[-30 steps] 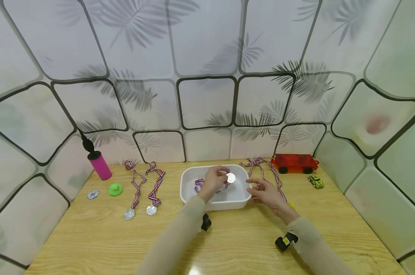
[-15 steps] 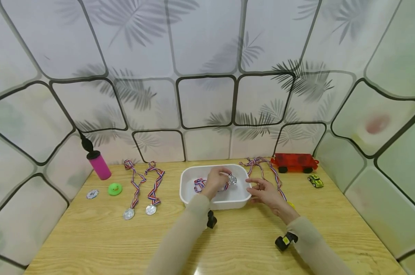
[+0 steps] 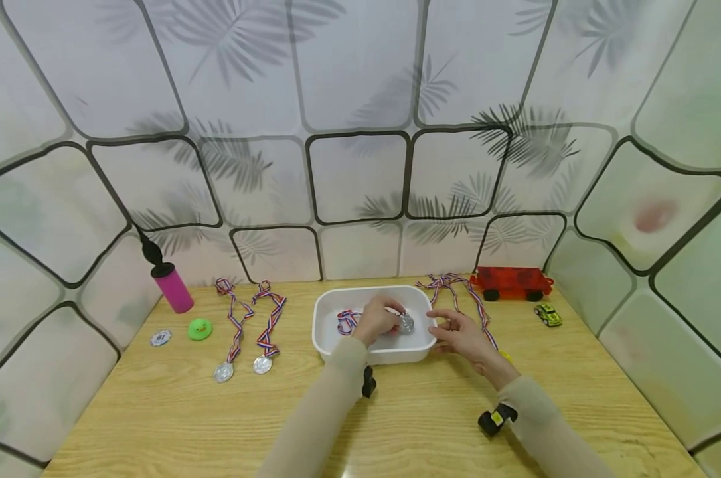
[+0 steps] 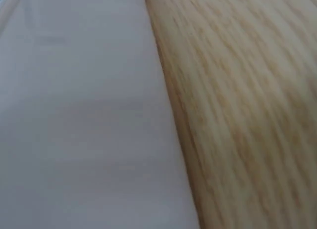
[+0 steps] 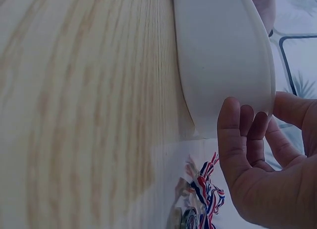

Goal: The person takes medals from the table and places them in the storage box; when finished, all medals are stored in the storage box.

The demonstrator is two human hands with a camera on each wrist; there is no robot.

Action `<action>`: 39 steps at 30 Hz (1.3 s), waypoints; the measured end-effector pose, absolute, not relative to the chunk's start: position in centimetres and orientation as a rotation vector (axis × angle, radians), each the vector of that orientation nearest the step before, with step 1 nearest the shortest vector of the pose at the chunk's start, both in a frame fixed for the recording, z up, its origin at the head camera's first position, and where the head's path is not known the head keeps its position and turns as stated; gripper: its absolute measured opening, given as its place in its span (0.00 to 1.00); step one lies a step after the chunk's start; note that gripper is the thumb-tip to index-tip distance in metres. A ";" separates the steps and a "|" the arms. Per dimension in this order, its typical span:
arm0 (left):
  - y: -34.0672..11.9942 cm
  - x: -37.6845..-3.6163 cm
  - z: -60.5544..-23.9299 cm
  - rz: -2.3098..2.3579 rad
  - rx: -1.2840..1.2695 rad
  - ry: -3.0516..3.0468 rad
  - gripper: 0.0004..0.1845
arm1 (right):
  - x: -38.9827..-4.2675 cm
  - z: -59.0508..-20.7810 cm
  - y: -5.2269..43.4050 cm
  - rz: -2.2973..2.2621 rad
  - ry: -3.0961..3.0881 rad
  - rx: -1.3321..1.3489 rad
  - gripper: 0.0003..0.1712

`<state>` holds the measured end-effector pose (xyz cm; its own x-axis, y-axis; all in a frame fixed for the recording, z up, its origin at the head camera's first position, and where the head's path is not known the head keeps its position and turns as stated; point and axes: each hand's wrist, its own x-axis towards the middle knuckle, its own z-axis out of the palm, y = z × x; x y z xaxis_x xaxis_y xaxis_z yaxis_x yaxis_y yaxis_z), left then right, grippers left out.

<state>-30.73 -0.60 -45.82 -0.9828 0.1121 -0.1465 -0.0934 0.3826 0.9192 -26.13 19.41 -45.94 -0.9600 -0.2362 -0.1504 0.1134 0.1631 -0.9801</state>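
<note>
Left hand [image 3: 377, 321] pinches the medal [image 3: 405, 322] low inside the tub [image 3: 327, 342] on the counter [image 3: 157, 411], right hand [image 3: 461, 334] relaxed at the rim; placing step, next probably needs release.

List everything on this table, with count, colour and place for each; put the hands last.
white tub: 1, white, table centre.
medal in the tub: 1, silver with striped ribbon, under the left hand.
medals on the left: 2, silver, striped ribbons, left of the tub.
ribbon on the right: striped, behind the right hand; count unclear.
pump: 1, pink with black top, far left.
green disc: 1, by the pump.
round token: 1, pale, left edge.
red vehicle: 1, back right.
toy car: 1, yellow-green, right.
left hand: in the tub, holds the medal.
right hand: fingers relaxed, beside the tub's right rim.
</note>
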 end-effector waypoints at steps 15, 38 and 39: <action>-0.5 -30.5 -45.9 1.566 0.078 2.448 0.15 | -26.1 -45.9 19.4 -1.877 2.172 -0.109 0.28; -4.9 -30.1 -44.8 1.731 0.258 2.291 0.14 | -26.3 -46.0 18.9 -1.848 2.204 -0.104 0.28; -5.2 -30.0 -44.8 1.744 0.271 2.282 0.14 | -26.3 -46.1 19.0 -1.844 2.212 -0.095 0.27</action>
